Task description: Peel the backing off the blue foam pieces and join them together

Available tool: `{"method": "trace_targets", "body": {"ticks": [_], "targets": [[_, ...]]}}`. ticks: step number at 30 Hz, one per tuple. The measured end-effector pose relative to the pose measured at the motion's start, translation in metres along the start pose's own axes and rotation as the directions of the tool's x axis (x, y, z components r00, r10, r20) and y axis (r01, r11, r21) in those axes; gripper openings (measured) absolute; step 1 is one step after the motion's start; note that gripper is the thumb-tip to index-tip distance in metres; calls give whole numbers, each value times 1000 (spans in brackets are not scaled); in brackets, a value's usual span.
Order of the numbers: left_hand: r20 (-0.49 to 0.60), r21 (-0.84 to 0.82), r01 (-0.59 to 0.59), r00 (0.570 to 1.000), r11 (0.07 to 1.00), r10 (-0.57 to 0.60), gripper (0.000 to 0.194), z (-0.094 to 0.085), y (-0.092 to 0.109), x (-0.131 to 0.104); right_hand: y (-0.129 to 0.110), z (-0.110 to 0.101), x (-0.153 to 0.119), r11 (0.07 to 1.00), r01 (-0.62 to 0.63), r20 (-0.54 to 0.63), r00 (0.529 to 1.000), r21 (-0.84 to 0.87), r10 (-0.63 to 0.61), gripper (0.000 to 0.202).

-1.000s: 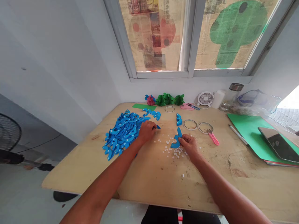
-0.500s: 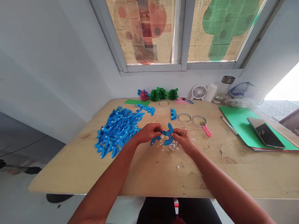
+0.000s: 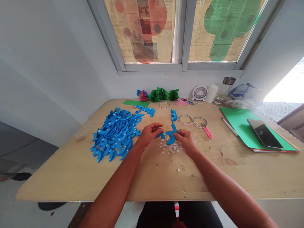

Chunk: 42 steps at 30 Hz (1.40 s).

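Between my hands, above the table, is a curved blue paper piece (image 3: 170, 139), with another blue part reaching left from it. My right hand (image 3: 186, 139) pinches the right side of this piece between thumb and fingers. Close to its left end, my left hand (image 3: 149, 132) has its fingers stretched out and slightly apart, with no grip to be seen. Small white paper bits (image 3: 174, 148) lie scattered beneath. A large heap of similar blue paper pieces (image 3: 116, 131), many with white squares on them, spreads out left of my left hand.
Tape rolls (image 3: 185, 119) and pink-handled scissors (image 3: 208, 131) lie right of centre. A phone (image 3: 264, 133) rests on green paper sheets (image 3: 239, 126), beside a pen (image 3: 229, 127). Folded green paper shapes (image 3: 162, 94), a small fan (image 3: 199, 93) and a glass bottle (image 3: 224, 91) line the wall.
My left fingers have loosened from the blue paper piece and spread slightly, moving up and left. My right hand keeps its pinch. The whole view has shifted a little.
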State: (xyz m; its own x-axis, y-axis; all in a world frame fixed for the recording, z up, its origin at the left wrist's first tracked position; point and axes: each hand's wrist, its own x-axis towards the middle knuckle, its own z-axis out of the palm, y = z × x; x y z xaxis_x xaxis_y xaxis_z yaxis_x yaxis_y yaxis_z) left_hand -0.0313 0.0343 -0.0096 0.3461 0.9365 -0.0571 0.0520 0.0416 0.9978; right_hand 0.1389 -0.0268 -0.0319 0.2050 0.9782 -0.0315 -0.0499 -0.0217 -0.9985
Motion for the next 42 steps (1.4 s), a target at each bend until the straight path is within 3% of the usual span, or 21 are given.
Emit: {"method": "trace_targets", "body": {"ticks": [4, 10, 17, 23, 26, 31, 37, 42], "targets": [[-84, -317, 118, 985, 941, -152, 38, 0, -10, -5, -1, -2, 2, 998, -12, -90, 996, 63, 18, 27], [102, -422, 279, 960, 863, -261, 29, 14, -11, -17, -3, -3, 2, 985, 6, -145, 989, 171, 19, 24], [-43, -459, 187, 972, 869, -232, 16, 32, -11, -12, -9, -2, -2, 994, 28, -146, 989, 110, -12, 24], [-76, -550, 101, 983, 829, -170, 15, 24, -13, -3, -9, -1, -2, 991, 19, -96, 995, 135, -6, 23], [-60, -528, 79, 990, 845, -130, 18, 11, -13, -1, -5, -2, 1, 987, 8, -80, 997, 159, 5, 22], [121, -335, 194, 979, 922, -162, 22, -6, -11, -5, 1, -5, 3, 978, -5, -2, 1000, 208, 5, 22], [67, -294, 165, 986, 941, -152, 26, -8, -12, -7, 0, -2, -1, 990, 36, 111, 992, 134, -51, 18], [105, -243, 182, 981, 953, -161, 29, -11, -11, -5, -6, 0, -4, 987, 119, 79, 989, 107, -128, 17]]}}
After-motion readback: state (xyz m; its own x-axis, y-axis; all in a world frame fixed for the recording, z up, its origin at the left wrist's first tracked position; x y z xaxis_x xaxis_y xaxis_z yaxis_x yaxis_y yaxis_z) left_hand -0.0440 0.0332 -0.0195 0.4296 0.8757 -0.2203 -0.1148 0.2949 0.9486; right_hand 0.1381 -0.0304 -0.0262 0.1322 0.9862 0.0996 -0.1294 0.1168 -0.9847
